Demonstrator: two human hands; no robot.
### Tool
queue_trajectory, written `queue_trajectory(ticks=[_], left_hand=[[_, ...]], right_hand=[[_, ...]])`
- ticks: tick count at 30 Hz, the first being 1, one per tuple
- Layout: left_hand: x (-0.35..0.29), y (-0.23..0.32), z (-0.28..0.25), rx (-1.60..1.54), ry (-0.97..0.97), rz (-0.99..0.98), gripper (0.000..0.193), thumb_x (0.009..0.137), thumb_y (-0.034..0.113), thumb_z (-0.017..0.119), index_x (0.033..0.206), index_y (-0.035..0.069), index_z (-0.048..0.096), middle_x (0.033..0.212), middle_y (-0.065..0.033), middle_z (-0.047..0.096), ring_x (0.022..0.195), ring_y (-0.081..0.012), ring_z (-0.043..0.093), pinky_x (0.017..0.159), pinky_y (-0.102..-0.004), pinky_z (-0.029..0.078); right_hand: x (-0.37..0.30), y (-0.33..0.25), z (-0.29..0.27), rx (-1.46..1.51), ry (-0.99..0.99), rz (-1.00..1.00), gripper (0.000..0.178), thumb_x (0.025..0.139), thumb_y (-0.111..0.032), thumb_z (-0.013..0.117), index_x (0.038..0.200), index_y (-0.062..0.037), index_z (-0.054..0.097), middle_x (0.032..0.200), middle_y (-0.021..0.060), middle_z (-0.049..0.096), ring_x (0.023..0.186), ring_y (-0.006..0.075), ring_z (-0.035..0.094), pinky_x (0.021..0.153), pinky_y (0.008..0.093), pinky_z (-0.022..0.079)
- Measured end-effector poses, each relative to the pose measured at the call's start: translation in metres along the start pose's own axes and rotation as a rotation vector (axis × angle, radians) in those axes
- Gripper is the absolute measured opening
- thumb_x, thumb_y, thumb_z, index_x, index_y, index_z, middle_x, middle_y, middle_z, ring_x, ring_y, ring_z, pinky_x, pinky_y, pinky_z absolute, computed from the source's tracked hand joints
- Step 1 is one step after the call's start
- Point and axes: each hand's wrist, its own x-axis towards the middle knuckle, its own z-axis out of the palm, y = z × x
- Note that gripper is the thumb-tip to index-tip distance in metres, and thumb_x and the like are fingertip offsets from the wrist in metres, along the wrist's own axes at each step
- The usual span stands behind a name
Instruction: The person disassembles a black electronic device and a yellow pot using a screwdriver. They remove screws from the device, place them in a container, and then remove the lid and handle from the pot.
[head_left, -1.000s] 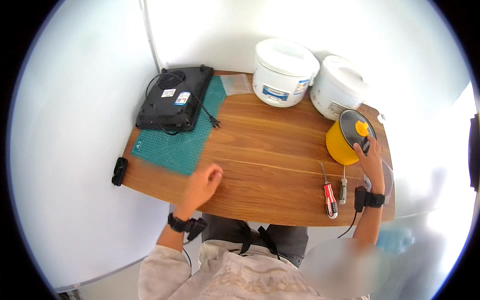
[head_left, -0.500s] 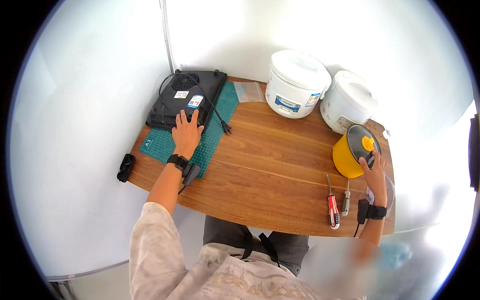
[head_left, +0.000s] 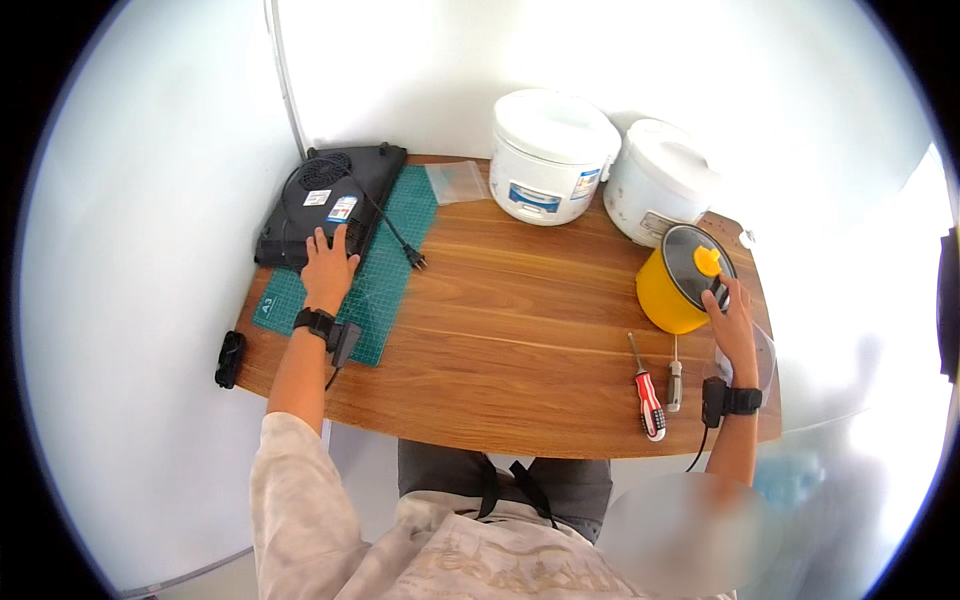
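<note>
Head view, left hand (head_left: 329,270), fingers splayed on black appliance (head_left: 312,220), right hand (head_left: 733,322) half-curled at yellow pot (head_left: 664,296), grip unclear

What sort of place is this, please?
Probably a small workspace for household appliances: two screwdrivers and a green cutting mat share the wooden table with a black appliance whose fan grille faces up.
</note>
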Motion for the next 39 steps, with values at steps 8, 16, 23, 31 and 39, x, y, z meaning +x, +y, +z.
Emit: queue_trajectory(ticks=[8,16,23,31,39], left_hand=[[0.001,0.003,0.002,-0.022,-0.066,-0.042,0.07,0.093,0.033,0.069,0.153,0.025,0.034,0.157,-0.027,0.031,0.144,-0.0484,0.033,0.09,-0.0556,0.058],[0.005,0.001,0.004,-0.134,-0.081,-0.01,0.074,0.089,0.026,0.07,0.154,0.017,0.034,0.155,-0.0377,0.027,0.142,-0.0542,0.032,0.112,-0.058,0.037],[-0.032,0.032,-0.032,-0.373,-0.125,0.183,0.059,0.092,0.022,0.067,0.144,0.007,0.044,0.149,-0.0333,0.039,0.141,-0.0517,0.033,0.114,-0.0548,0.035],[-0.089,0.09,-0.11,-0.655,-0.254,0.455,0.041,0.094,0.018,0.065,0.132,0.004,0.055,0.137,-0.0205,0.054,0.131,-0.039,0.048,0.11,-0.0467,0.04],[-0.109,0.13,-0.174,-0.829,-0.22,0.569,0.034,0.097,0.019,0.063,0.127,0.002,0.06,0.128,-0.0159,0.062,0.12,-0.0328,0.059,0.103,-0.0391,0.046]], right_hand=[[0.009,0.028,0.01,0.443,0.04,0.291,0.08,0.096,-0.046,0.065,0.155,-0.0034,0.031,0.15,0.029,0.042,0.127,0.0422,0.053,0.106,0.0466,0.045],[0.02,0.007,0.015,0.116,-0.087,0.162,0.087,0.092,-0.057,0.065,0.147,0.0046,0.038,0.126,0.0363,0.061,0.117,0.0483,0.062,0.098,0.0462,0.05],[0.01,-0.02,0.016,0.028,-0.061,0.117,0.085,0.089,-0.059,0.068,0.139,0.0061,0.046,0.109,0.035,0.067,0.104,0.0461,0.068,0.089,0.0482,0.054],[-0.011,-0.073,0.026,0.175,-0.148,0.045,0.086,0.087,-0.058,0.071,0.139,0.006,0.046,0.096,0.0298,0.07,0.091,0.0423,0.071,0.082,0.0454,0.055],[-0.038,-0.138,0.051,0.244,-0.269,-0.169,0.089,0.089,-0.058,0.069,0.142,0.0084,0.042,0.115,0.0327,0.064,0.106,0.0461,0.065,0.087,0.0477,0.054]])
